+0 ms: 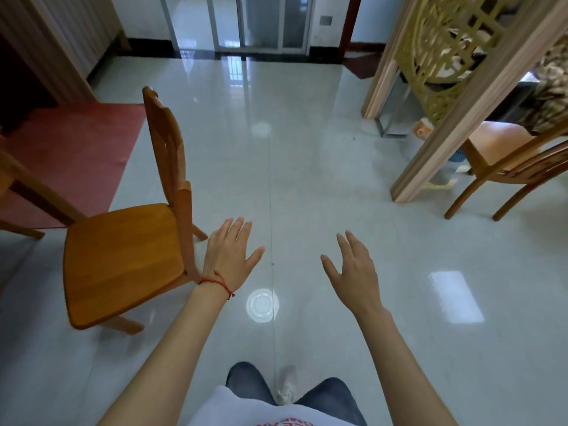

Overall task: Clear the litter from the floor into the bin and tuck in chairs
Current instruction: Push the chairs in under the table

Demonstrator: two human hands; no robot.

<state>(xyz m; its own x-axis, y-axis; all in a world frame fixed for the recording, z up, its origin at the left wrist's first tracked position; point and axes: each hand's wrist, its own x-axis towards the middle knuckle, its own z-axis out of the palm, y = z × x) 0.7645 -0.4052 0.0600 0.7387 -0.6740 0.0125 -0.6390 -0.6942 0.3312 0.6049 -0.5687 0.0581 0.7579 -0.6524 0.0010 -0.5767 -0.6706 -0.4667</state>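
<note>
A wooden chair point(123, 256) stands on the pale tiled floor at the left, its backrest toward the middle of the room and its seat facing left. My left hand point(229, 256), with a red string at the wrist, hovers open just right of the chair's back leg, apart from it. My right hand point(353, 269) is open too, held over bare floor to the right. Neither hand holds anything. A second wooden chair point(504, 167) stands at the far right behind a wooden post. A crumpled pale scrap point(285, 395) lies between my knees.
A red mat point(70, 155) lies at the left under a table leg point(37, 189). A carved wooden screen point(461, 75) stands at the right, with small objects, one blue point(458, 155), at its base. Glass sliding doors point(246, 23) close the far end.
</note>
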